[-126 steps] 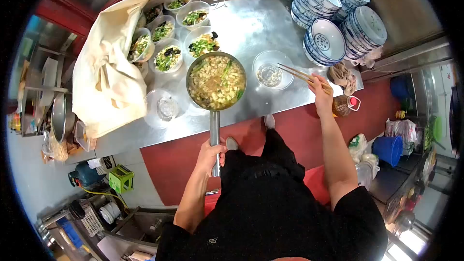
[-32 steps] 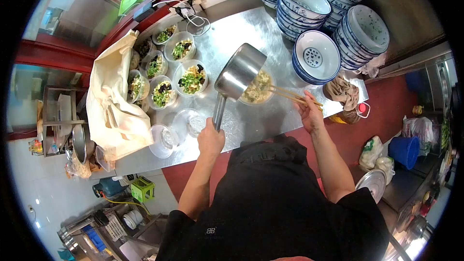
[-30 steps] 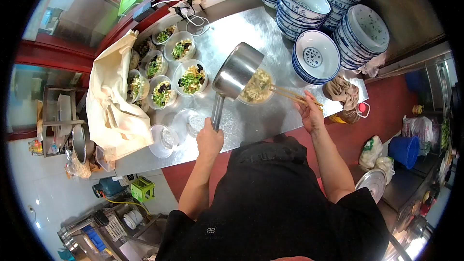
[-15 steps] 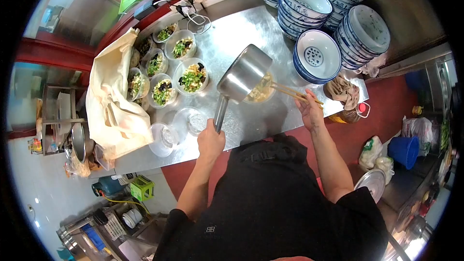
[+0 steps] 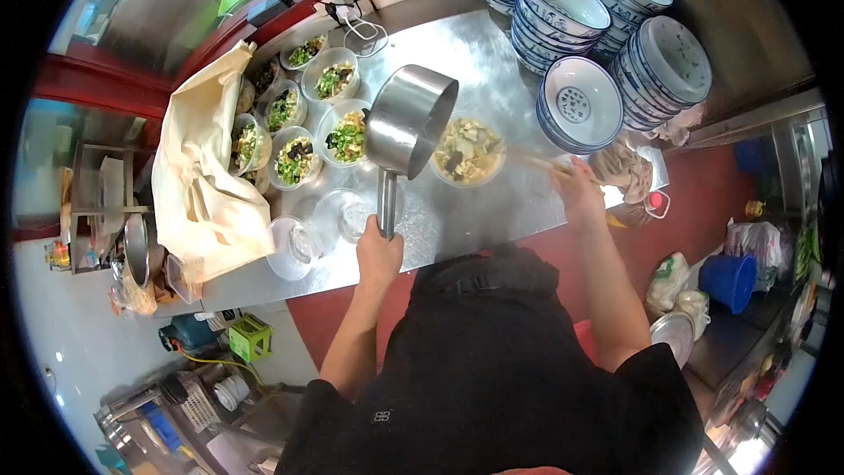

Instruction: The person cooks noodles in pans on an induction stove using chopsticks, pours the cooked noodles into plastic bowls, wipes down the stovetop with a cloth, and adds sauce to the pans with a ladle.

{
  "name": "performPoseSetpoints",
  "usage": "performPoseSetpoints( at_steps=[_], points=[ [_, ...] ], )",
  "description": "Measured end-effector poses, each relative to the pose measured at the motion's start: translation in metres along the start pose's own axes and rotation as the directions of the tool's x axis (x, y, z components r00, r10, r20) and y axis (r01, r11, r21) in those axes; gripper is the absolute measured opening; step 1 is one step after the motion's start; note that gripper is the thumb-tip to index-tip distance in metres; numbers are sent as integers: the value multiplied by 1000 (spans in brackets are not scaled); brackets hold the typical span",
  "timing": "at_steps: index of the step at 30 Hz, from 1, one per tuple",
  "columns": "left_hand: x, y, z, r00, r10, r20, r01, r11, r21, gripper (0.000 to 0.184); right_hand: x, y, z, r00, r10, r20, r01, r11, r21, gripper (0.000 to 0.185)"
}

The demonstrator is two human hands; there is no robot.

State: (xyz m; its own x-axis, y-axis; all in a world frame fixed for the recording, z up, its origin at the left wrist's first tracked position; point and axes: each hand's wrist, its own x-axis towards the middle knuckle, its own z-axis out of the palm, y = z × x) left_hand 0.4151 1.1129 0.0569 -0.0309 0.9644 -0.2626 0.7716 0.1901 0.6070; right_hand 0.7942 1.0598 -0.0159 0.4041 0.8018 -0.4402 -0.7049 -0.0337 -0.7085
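Note:
My left hand [image 5: 380,255] is closed round the handle of a steel saucepan [image 5: 400,127], which tilts with its mouth to the right. Just right of the pan, a clear plastic bowl [image 5: 469,178] on the steel table holds soupy food with pale and dark pieces. My right hand [image 5: 578,193] grips wooden chopsticks [image 5: 534,162], blurred by motion, their tips near that bowl's right rim. Left of the pan stand several plastic bowls with chopped greens, such as one partly hidden bowl [image 5: 348,134]. Two clear containers [image 5: 353,215] without such food sit nearer me.
Stacks of blue-and-white bowls [image 5: 580,105] occupy the table's back right. A cream cloth [image 5: 207,185] lies along the left edge. At the right corner are a brown rag [image 5: 622,174] and an oil bottle [image 5: 635,211]. A power strip with cables [image 5: 345,10] is at the back.
The saucepan has moved left and turned more upright, so the soup bowl shows fully. My right hand with the chopsticks has shifted slightly right, away from the bowl.

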Motion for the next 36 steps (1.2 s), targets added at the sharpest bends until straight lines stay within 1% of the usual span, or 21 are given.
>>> performPoseSetpoints(
  at_steps=[2, 4, 5, 8, 10, 11, 13, 14, 16, 17, 19, 20, 22, 23, 25, 26, 27, 30, 32, 34, 36],
  points=[
    [-1, -4, -2, 1000, -16, -9, 15, 999, -40, 21, -5, -14, 9, 999, -16, 36, 16, 1000, 4, 28],
    [-3, -5, -6, 1000, -16, -15, 14, 990, -139, 17, -10, -26, 23, 992, -56, 109, 62, 997, -52, 27],
    [-4, -9, -5, 1000, -20, -16, 17, 990, -143, 17, -13, -32, 32, 992, -55, 111, 61, 996, -57, 27],
    [1, -25, 1, 998, -66, -12, 62, 974, -216, 15, -17, -36, 61, 974, -103, 203, 136, 979, -154, 27],
    [2, -34, 5, 997, -83, -4, 78, 953, -294, 14, -17, -30, 78, 958, -131, 256, 224, 899, -377, 25],
    [3, -40, 8, 996, -85, -4, 80, 952, -297, 14, -14, -20, 83, 957, -130, 257, 224, 897, -380, 25],
    [4, -49, 13, 1000, -9, -20, 2, 942, -335, 11, -7, 6, 91, 921, -162, 354, 329, 811, -485, 23],
    [2, -47, 12, 1000, -10, -19, 3, 942, -336, 11, -13, 10, 100, 921, -161, 355, 328, 810, -486, 23],
    [-2, -40, 6, 993, -109, 34, 114, 935, -336, 14, -30, 13, 115, 899, -77, 431, 383, 615, -690, 23],
    [-3, -38, 5, 993, -112, 34, 117, 934, -338, 14, -29, 15, 111, 899, -74, 432, 383, 613, -691, 23],
    [-6, -39, 5, 988, -148, 43, 154, 927, -343, 14, -25, 18, 98, 854, -72, 515, 444, 616, -651, 23],
    [-7, -41, 5, 987, -155, 40, 159, 924, -347, 14, -33, 6, 100, 852, -66, 519, 444, 614, -652, 23],
    [-8, -47, 7, 988, -148, 50, 156, 913, -378, 14, -52, -28, 109, 899, 16, 438, 315, 671, -672, 23],
    [-8, -48, 7, 987, -153, 48, 160, 911, -381, 14, -50, -35, 106, 897, 21, 441, 315, 669, -673, 23],
    [-8, -48, 7, 988, -149, 50, 156, 903, -401, 13, -44, -46, 99, 889, -92, 449, 398, 643, -655, 22],
    [-8, -46, 5, 988, -149, 50, 157, 902, -401, 13, -40, -50, 102, 904, -84, 419, 357, 687, -633, 22],
    [-8, -42, 2, 988, -145, 50, 153, 910, -386, 13, -35, -50, 104, 905, -84, 418, 356, 687, -633, 22],
    [-9, -35, -3, 989, -135, 59, 148, 916, -372, 12, -17, -42, 112, 922, -153, 355, 345, 740, -577, 23],
    [-9, -27, -7, 990, -127, 66, 143, 916, -374, 12, -4, -25, 120, 955, -174, 238, 280, 794, -539, 24],
    [-12, -18, -10, 980, -176, 91, 198, 899, -391, 12, 9, -5, 120, 958, -180, 221, 271, 819, -506, 25],
    [-12, -19, -8, 980, -173, 97, 198, 893, -405, 11, 14, 1, 116, 960, -185, 210, 265, 840, -473, 25]
  ],
)
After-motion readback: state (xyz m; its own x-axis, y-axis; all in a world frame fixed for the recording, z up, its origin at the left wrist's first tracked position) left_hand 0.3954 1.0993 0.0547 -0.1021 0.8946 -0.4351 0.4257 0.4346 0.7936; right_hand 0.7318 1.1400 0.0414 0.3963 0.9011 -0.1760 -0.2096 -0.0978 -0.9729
